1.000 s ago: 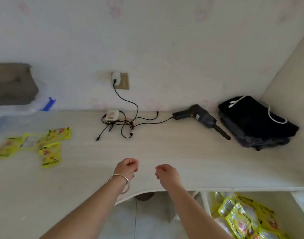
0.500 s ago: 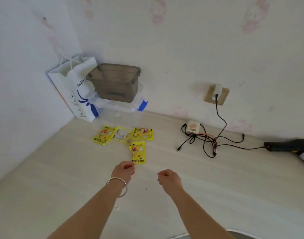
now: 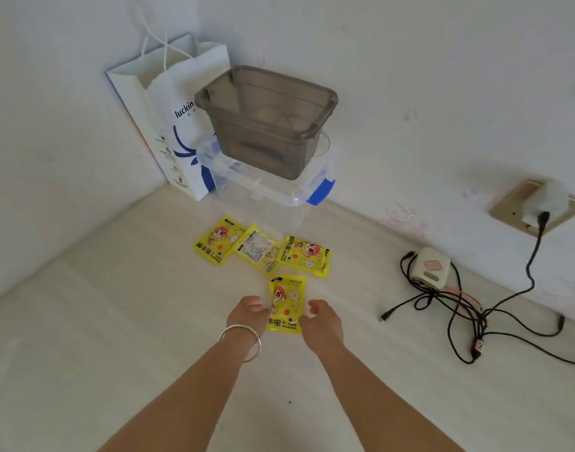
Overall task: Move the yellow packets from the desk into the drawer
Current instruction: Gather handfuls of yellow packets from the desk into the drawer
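My left hand & right hand sit either side of the nearest packet on the pale surface. Fingers loosely curled, touching its edges; can't tell if they're pinching it. Three more packets lie in a row just beyond, near the wall. Behind them a grey bin is stacked on a clear box, w/ a paper bag in the corner. To the right are a tangle of cables & a wall socket.
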Motion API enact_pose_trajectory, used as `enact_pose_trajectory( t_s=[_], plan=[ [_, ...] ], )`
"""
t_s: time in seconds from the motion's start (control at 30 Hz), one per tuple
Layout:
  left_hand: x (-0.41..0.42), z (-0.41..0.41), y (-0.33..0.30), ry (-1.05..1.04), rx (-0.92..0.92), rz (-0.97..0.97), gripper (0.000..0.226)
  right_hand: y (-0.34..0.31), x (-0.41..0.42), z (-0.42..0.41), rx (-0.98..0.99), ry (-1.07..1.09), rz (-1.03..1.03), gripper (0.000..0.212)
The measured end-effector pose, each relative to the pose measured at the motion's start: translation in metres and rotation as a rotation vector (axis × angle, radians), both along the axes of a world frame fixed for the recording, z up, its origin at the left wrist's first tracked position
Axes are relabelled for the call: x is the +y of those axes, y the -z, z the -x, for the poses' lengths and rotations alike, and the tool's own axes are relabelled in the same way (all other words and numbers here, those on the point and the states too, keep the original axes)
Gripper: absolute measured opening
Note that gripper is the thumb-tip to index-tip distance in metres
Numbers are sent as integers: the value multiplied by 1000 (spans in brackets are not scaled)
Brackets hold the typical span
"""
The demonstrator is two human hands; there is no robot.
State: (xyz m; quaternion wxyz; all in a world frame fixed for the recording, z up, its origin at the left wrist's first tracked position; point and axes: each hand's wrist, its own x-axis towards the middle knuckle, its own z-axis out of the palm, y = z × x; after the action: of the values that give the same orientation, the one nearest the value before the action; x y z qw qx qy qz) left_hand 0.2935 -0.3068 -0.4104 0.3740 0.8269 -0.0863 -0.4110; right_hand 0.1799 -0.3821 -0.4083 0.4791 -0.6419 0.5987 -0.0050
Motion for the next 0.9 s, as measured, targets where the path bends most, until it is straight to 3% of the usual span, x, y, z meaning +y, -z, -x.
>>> enact_pose_trajectory(
  t_s=[0.1,0.27,0.4,0.5,0.63,0.73,0.9],
  plan=[
    [-18,2,9,-65,-38,-17,41,6,-9,-19,-73,-62,-59,39],
    [-41,-8,11,66,-86,-182,29,20,-13,-45,-177,-121,-82,31],
    [-45,-32,12,-23,49,-34,18,18,-37,-57,-215,22,-47,31],
    [-45,-58,16,-40,24,-8,30,13,-62,-66,-102,34,113,33],
    [-49,-96,12,-46,-147,8,29,15,-99,-74,233,-176,408,56],
    [-52,-126,9,-91,-219,-16,30,19,-113,-79,361,-295,404,72],
    [-55,-172,19,-88,-459,-146,37,26,-115,-85,378,-313,436,66]
  ],
)
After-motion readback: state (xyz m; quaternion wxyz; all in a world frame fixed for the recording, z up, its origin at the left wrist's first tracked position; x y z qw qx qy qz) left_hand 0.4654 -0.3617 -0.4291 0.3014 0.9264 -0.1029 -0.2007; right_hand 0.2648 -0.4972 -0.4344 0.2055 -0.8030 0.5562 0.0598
